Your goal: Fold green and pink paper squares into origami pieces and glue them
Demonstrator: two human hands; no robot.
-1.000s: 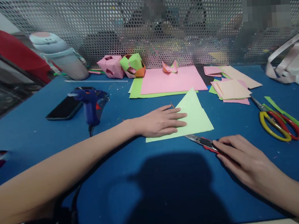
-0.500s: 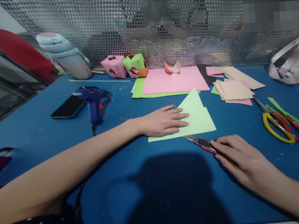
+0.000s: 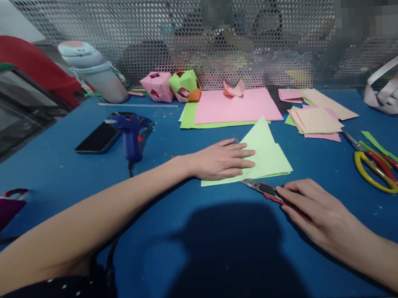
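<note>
Green paper (image 3: pixel 265 156) sits under your left hand (image 3: pixel 216 160), fingers loosely spread, probably so it won't slide; your right hand (image 3: pixel 319 211) grips the cutter (image 3: pixel 268 190).

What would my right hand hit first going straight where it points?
The utility knife in your right hand would likely meet the light green paper first, with your left hand beyond; whether the blade would slip underneath is unclear.
</note>
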